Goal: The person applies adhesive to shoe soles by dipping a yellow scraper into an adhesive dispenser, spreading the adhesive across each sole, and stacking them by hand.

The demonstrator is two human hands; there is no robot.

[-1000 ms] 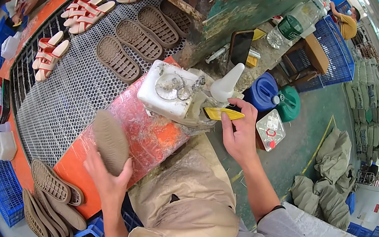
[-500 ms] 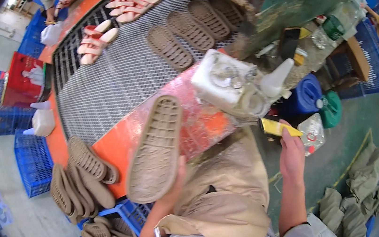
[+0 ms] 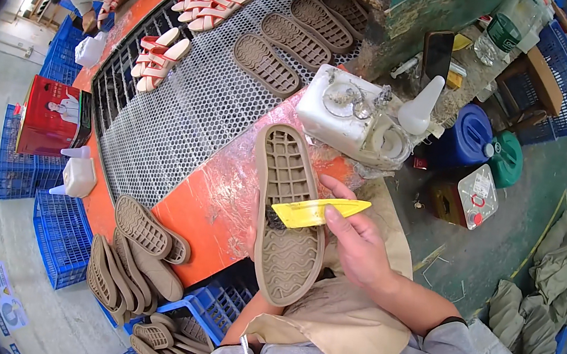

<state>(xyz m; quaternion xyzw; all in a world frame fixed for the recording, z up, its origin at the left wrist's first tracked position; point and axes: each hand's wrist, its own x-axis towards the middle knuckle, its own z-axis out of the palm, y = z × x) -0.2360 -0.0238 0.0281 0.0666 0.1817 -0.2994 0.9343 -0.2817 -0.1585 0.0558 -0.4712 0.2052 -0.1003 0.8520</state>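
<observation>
Behind the brown shoe sole, the left hand is mostly hidden; I cannot tell how it grips. A loose hold there could let the sole tip. Just right of the sole, the right hand pinches a yellow-handled brush across its front.

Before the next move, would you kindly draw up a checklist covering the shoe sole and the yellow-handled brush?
1. Yellow-handled brush in the right grip: ok.
2. Shoe sole turned with its gridded, wavy face toward the camera: ok.
3. Left grip secure on the sole: cannot tell, mostly hidden behind it.
4. Brush touching the sole: cannot tell, they overlap in view.
5. White plastic container clear of the right grip: ok.
</observation>
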